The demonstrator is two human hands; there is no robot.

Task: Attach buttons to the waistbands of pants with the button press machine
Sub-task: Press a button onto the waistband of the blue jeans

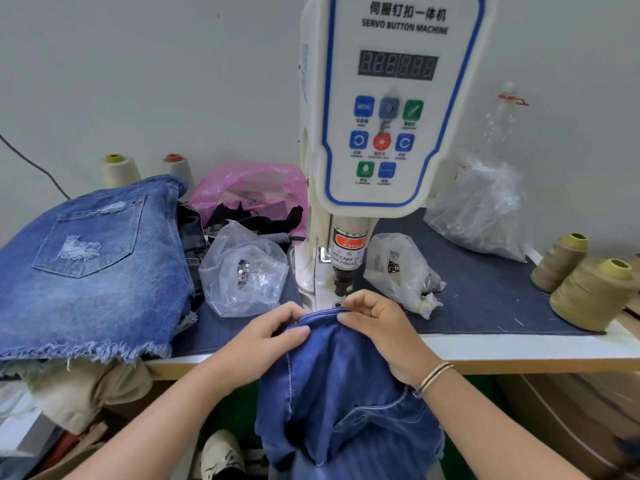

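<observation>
Since the denim pants [339,393] look soft and floppy, left hand [266,336] and right hand [375,327] pinch the stiffer waistband [320,315] at the desk's [519,353] front edge, under the button press machine [388,109].

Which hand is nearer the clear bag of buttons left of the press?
Left. The left hand grips the waistband just below and right of the bag of buttons. The right hand pinches the waistband farther right, under the press head.

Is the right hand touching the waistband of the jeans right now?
Touching. The head view shows the right hand pinching the top edge of the waistband just below the press head, its fingers curled over the denim.
</observation>
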